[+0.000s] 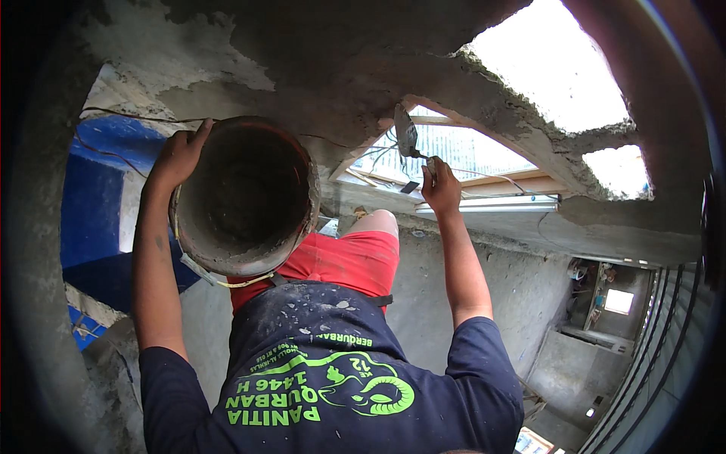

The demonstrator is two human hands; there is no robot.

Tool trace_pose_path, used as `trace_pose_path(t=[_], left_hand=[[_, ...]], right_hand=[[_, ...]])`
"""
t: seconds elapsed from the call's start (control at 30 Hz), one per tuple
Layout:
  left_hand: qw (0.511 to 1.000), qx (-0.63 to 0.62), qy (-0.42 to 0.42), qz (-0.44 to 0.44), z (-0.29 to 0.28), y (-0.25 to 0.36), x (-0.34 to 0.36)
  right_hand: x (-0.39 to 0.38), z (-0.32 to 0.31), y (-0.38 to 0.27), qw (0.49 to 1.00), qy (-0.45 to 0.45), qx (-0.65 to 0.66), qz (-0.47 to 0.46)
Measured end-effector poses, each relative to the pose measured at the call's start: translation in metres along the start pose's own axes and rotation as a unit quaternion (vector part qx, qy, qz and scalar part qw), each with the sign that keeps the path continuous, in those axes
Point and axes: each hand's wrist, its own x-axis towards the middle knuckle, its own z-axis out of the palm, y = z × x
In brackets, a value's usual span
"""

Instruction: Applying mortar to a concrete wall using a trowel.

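Note:
My left hand (pixel 184 152) grips the upper left rim of a round, cement-stained bucket (pixel 249 197), whose dark inside faces up at me, with a yellowish handle hanging at its lower side. My right hand (pixel 441 184), to the right of the bucket, is closed around the handle of a trowel (pixel 406 130). The trowel's blade points away from me, beside a rough grey cement wall (pixel 333 91). My dark printed shirt and red shorts show beneath both arms.
An opening with a wooden frame (pixel 529 184) and loose wires lies beyond the trowel, with rough openings in the masonry at upper right. A blue-painted area (pixel 91 208) is at left. Far below are a grey floor (pixel 552 378) and dark railing bars (pixel 665 340) at right.

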Motion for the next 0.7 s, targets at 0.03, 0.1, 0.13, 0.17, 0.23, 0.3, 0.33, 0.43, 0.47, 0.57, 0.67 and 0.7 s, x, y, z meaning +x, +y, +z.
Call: trace_pose_path(t=[0.03, 0.1, 0.13, 0.17, 0.23, 0.3, 0.33, 0.43, 0.47, 0.57, 0.67, 0.7], left_hand=[[1.0, -0.003, 0.007, 0.003, 0.001, -0.001, 0.0], [1.0, -0.009, 0.015, 0.003, 0.003, 0.0, 0.001], [1.0, 0.006, -0.006, -0.013, -0.003, 0.005, -0.002], [0.999, 0.021, -0.028, -0.028, -0.007, 0.01, -0.004], [0.999, 0.011, -0.024, -0.031, -0.009, 0.012, -0.009], [0.998, 0.007, -0.039, -0.039, -0.013, 0.013, -0.011], [0.998, 0.007, -0.038, -0.039, -0.012, 0.013, -0.012], [0.999, 0.022, -0.008, -0.031, -0.006, 0.018, -0.011], [1.0, 0.014, 0.006, -0.011, -0.003, 0.018, -0.01], [1.0, 0.012, 0.001, 0.006, -0.001, 0.02, -0.004], [1.0, 0.02, -0.02, 0.007, -0.001, 0.022, -0.003], [0.999, 0.023, -0.021, 0.007, -0.001, 0.022, -0.004]], right_hand=[[0.001, 0.003, 0.003, 1.0, 0.012, -0.006, -0.012], [0.002, 0.009, 0.009, 0.999, 0.028, -0.01, -0.029], [0.001, 0.012, 0.01, 0.999, 0.025, -0.009, -0.033], [0.0, 0.014, 0.012, 0.999, 0.025, -0.017, -0.029], [0.001, 0.018, 0.014, 0.999, 0.012, -0.026, -0.017], [0.003, 0.021, 0.014, 0.999, 0.001, -0.042, -0.033], [0.002, 0.023, 0.015, 0.997, -0.007, -0.06, -0.046], [-0.01, 0.04, 0.034, 0.992, -0.069, -0.096, -0.041], [-0.013, 0.044, 0.034, 0.993, -0.072, -0.09, -0.037], [-0.015, 0.048, 0.031, 0.99, -0.106, -0.088, -0.002], [-0.015, 0.047, 0.024, 0.98, -0.156, -0.12, 0.007], [-0.019, 0.048, 0.021, 0.979, -0.172, -0.107, 0.023]])
